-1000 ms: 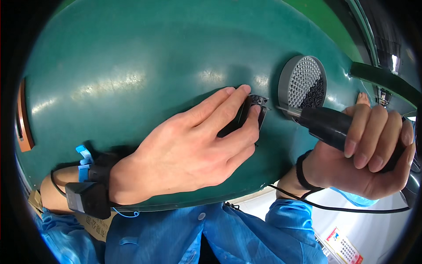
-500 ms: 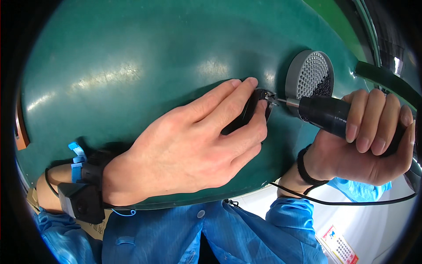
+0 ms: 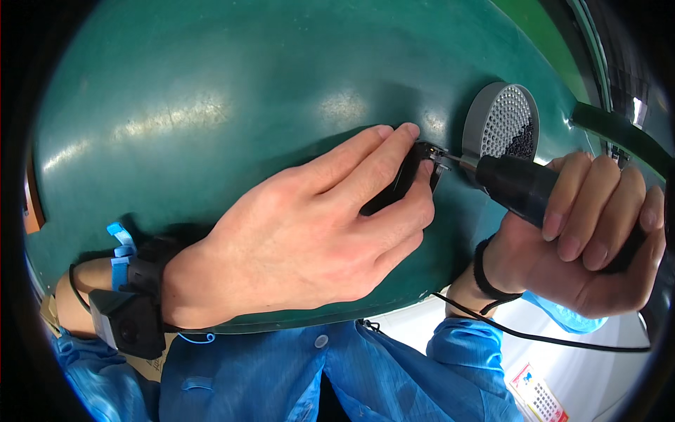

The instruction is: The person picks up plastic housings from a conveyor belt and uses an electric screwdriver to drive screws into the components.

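My left hand (image 3: pixel 302 232) lies over a small black casing (image 3: pixel 394 188) on the green table, its fingers closed along both sides. The casing's right end, with small metal parts, sticks out past my fingertips. In my right hand (image 3: pixel 598 218) is a black electric screwdriver (image 3: pixel 517 184), held with fingers wrapped round its body. Its thin metal bit points left and meets the exposed end of the casing; whether a screw sits at the tip is too small to tell. Most of the casing is hidden under my left hand.
Just beyond the screwdriver stands a round grey dish (image 3: pixel 503 119) with a dimpled floor and many tiny dark pieces at its right side. A black cable (image 3: pixel 534 339) runs below my right wrist. A dark green curved strip (image 3: pixel 626 133) lies at the far right, a brown object (image 3: pixel 33 204) at the left edge.
My left hand and the casing have shifted slightly right. The screwdriver has tilted a little, with my right hand lower at its back end. Both grips stay the same.
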